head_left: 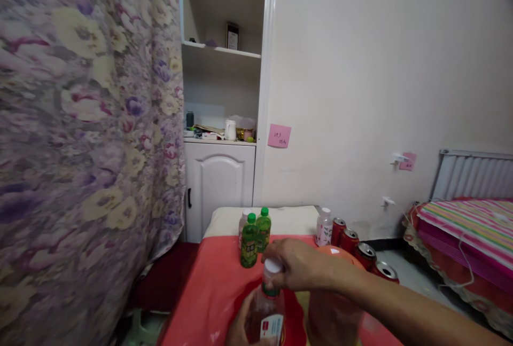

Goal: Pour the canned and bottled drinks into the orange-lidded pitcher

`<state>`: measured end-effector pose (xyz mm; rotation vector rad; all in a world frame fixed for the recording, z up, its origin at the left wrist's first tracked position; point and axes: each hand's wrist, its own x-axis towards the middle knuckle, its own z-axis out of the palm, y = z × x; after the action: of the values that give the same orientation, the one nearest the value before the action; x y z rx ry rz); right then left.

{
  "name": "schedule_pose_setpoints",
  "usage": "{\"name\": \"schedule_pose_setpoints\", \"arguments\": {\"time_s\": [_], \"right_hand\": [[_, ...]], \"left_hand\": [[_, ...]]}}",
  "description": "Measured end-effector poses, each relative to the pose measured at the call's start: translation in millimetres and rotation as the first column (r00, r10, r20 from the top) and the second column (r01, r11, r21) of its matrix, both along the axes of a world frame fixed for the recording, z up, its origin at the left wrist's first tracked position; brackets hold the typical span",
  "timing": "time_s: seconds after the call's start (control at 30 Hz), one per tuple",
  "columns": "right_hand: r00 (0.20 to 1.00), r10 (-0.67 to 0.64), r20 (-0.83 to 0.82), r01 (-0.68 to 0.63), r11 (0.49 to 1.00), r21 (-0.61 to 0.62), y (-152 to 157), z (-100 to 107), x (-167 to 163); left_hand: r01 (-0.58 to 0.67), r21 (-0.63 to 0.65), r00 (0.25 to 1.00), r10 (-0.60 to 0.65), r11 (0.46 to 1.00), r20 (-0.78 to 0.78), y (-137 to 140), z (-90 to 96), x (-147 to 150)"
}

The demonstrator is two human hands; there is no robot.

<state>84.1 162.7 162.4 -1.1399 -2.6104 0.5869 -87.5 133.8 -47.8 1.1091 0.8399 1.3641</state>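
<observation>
left hand (pixel 240 322) gripped the bottle (pixel 258 306), right hand (pixel 290 263) held its cap (pixel 273 267) between fingers; it pointed cap-up, near vertical (base cut off), over a red cover (pixel 208 282), near a floral curtain (pixel 100 122) and white wall (pixel 360 68).

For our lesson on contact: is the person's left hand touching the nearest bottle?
Touching. The head view shows the left hand wrapped around the bottle, against its side and across its lower front.
</observation>
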Motion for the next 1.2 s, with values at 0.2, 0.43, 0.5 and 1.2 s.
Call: {"name": "schedule_pose_setpoints", "arguments": {"time_s": [0.2,0.43,0.5,1.2], "right_hand": [[1.000,0.015,0.010,-0.016,0.999,0.042,11.1,3.0,1.1],[0.994,0.048,0.098,-0.061,0.990,0.128,8.0,26.8,-7.3],[0.989,0.048,0.140,-0.073,0.982,0.176,4.9,34.0,-9.6],[0.981,0.006,0.193,-0.034,0.989,0.144,9.1,18.7,-6.2]], "left_hand": [[0.000,-0.024,1.000,0.001,1.000,0.029,-2.1,12.8,-0.3],[0.206,-0.002,0.976,-0.205,0.979,0.072,7.4,11.7,-9.2],[0.230,0.005,0.971,-0.230,0.973,0.058,10.7,6.7,-13.5],[-0.077,0.008,0.996,0.078,0.997,-0.038,5.3,-0.4,-9.9]]}}
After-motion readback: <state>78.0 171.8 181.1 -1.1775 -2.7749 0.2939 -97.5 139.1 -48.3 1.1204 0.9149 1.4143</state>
